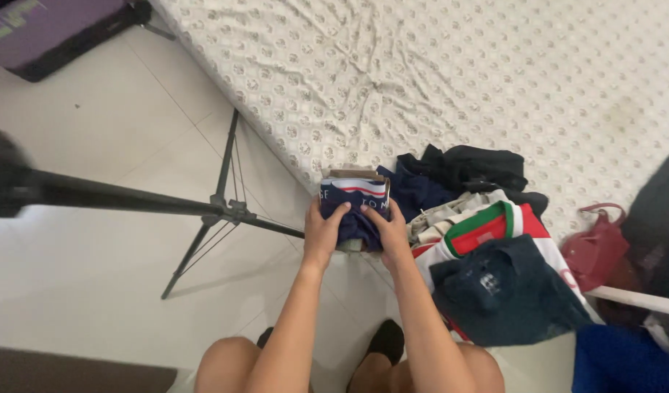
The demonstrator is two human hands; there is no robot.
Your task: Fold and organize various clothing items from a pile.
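bare floor [94, 145] left of the hands, tripod leg [203, 251] near, mattress edge [276, 149] just beyond, left hand [323, 233] and right hand [389, 233] both clasping a folded navy garment [353, 200], clothes pile [495, 269] just right

Bare forearms, no sleeves, no rings or watch on left hand [323, 236] or right hand [390, 234]; bare knees; dark footwear [386, 340].

A folded stack [353, 204] sits at the mattress [451, 80] edge, both hands on it: left hand [323, 234], right hand [388, 233]. A clothes pile [487, 255] lies right of it, a bag [595, 247] further right, a tripod [211, 211] on the floor [94, 145] left.
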